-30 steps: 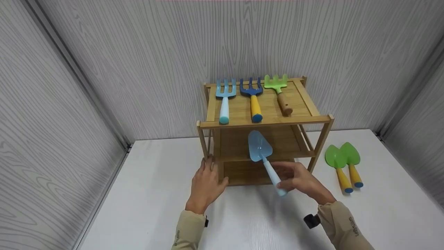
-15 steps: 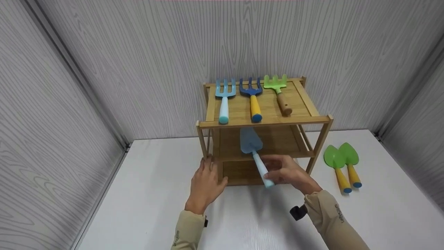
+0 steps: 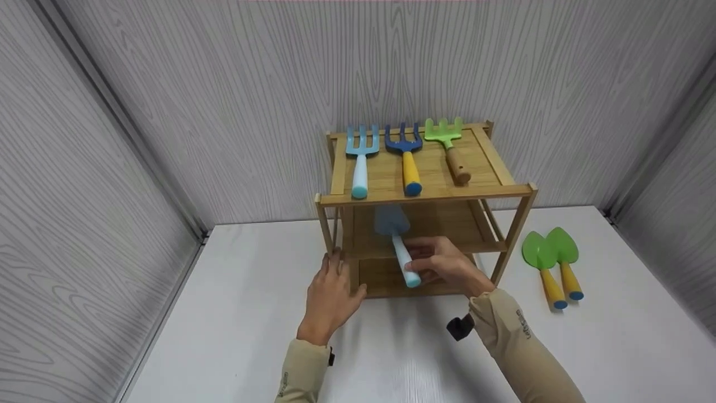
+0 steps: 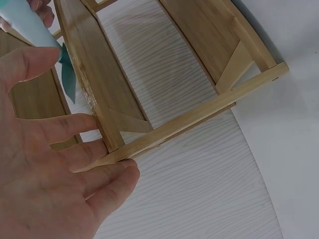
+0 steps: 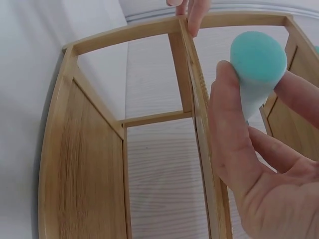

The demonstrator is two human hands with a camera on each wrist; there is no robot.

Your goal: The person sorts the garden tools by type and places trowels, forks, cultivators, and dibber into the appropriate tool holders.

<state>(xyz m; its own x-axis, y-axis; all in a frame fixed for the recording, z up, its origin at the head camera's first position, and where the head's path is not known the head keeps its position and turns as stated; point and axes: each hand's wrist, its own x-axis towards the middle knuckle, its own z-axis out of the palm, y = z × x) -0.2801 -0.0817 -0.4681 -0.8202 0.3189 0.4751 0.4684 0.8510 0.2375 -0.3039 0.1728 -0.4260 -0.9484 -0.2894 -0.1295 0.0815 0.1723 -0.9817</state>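
Observation:
A light blue trowel (image 3: 404,258) is pinched by its pale handle in my right hand (image 3: 444,264). Its blade reaches in over the middle shelf (image 3: 442,224) of a wooden rack, partly shaded under the top shelf. In the right wrist view the handle's turquoise end (image 5: 258,56) points toward the camera, with fingers and thumb on either side. My left hand (image 3: 331,302) rests against the rack's front left post, fingers extended. The left wrist view shows those fingers (image 4: 75,129) touching the wooden frame (image 4: 184,117).
On the top shelf (image 3: 380,187) lie a light blue hand fork (image 3: 361,168), a dark blue fork with yellow handle (image 3: 410,162) and a green fork with brown handle (image 3: 456,159). Two green trowels (image 3: 540,254) lie on the white table (image 3: 251,313), right of the rack.
My right hand has moved left and forward with the light blue trowel, whose blade has gone from in front of the rack to under the top shelf. My left hand stays put.

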